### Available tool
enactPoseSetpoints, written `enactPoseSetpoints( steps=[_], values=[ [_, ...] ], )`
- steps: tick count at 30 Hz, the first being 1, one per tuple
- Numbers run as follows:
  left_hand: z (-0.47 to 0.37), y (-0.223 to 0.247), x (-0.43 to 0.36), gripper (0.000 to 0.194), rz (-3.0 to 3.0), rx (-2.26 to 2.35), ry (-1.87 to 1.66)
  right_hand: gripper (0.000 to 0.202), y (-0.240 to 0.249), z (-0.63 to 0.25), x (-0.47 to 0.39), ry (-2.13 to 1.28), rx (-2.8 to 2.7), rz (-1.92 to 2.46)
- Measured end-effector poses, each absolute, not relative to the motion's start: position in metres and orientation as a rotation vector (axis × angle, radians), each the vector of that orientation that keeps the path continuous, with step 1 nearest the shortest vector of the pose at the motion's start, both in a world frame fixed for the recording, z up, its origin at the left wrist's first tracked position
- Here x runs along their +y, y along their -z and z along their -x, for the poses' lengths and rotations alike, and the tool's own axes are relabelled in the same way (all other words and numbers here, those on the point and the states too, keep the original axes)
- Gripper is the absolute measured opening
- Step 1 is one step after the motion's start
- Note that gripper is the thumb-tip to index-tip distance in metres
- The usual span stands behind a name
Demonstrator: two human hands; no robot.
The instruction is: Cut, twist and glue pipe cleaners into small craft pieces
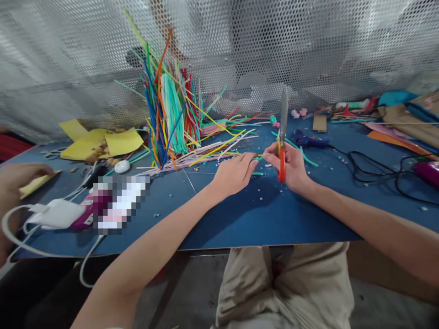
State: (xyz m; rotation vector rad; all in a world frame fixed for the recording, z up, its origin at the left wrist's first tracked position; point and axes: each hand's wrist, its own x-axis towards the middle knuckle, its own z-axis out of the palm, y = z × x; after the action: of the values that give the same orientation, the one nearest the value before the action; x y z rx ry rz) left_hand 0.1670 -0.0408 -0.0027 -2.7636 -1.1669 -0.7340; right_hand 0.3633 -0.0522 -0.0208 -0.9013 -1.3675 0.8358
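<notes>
My left hand (pixel 235 173) is closed, its fingertips on a short green pipe cleaner (pixel 259 158) just above the table. The other end of that piece meets the pinched thumb and finger of my right hand (pixel 290 165). Scissors (pixel 281 160) with an orange-red handle also sit in my right hand, blades pointing up. Below the fingers a cut green pipe cleaner piece (pixel 257 173) lies on the blue table (pixel 219 224). Another long green pipe cleaner (pixel 309 161) runs behind my right hand.
A big upright bundle of coloured pipe cleaners (pixel 173 114) stands at the back left. Right of my hands lie a blue glue gun (pixel 310 140) and its black cable. At left are a phone (pixel 125 201), a white charger (pixel 56 214), yellow paper (pixel 87 144) and another person's hand (pixel 20 178).
</notes>
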Motion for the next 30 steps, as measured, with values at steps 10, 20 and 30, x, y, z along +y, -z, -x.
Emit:
enactPoseSetpoints(
  steps=[10, 20, 30],
  values=[
    [-0.175, 0.001, -0.051, 0.031, 2.953, -1.226, 1.432, 0.025, 0.009, -0.362, -0.060, -0.677, -1.313, 0.810],
    [-0.179, 0.000, -0.062, 0.031, 3.031, -1.368, 1.698, 0.025, 0.009, -0.356, -0.068, -0.742, -1.311, 0.773],
    [-0.176, -0.005, -0.059, 0.034, 3.006, -1.358, 1.494, 0.026, 0.009, -0.364, -0.064, -0.693, -1.412, 0.895]
  ],
)
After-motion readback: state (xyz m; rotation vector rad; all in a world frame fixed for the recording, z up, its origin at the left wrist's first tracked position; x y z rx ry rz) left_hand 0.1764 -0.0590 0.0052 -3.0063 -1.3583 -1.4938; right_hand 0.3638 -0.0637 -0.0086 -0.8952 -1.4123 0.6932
